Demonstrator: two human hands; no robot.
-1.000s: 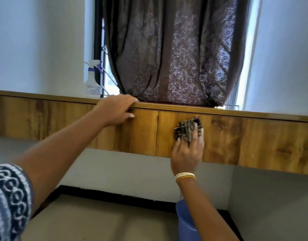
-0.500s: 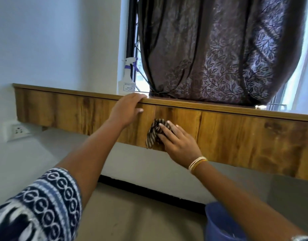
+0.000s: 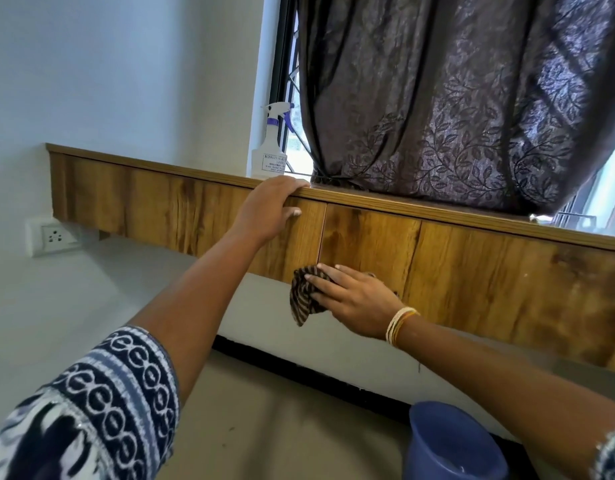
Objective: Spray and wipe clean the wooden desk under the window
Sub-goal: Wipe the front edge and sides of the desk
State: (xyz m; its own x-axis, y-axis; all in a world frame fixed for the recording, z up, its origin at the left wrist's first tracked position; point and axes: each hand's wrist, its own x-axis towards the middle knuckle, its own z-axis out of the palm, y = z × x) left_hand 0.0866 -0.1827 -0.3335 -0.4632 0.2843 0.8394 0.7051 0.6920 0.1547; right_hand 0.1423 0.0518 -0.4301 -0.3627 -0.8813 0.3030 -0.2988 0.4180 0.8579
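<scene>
The wooden desk (image 3: 472, 271) runs along the wall under the window, and I see its front panel from below. My right hand (image 3: 354, 299) presses a striped brown cloth (image 3: 302, 296) flat against the panel's lower edge, fingers straight. My left hand (image 3: 271, 209) hooks over the desk's top edge, fingers on top and thumb on the front. A white spray bottle (image 3: 271, 147) with a purple trigger stands on the desk top just behind my left hand, at the window's left side.
A dark leaf-patterned curtain (image 3: 455, 116) hangs over the window and bunches on the desk top. A blue bucket (image 3: 451, 445) stands on the floor at lower right. A wall socket (image 3: 51, 237) sits below the desk's left end.
My right hand has slid the cloth left and down along the front panel to its lower edge. My left hand stays on the top edge. The view has swung left.
</scene>
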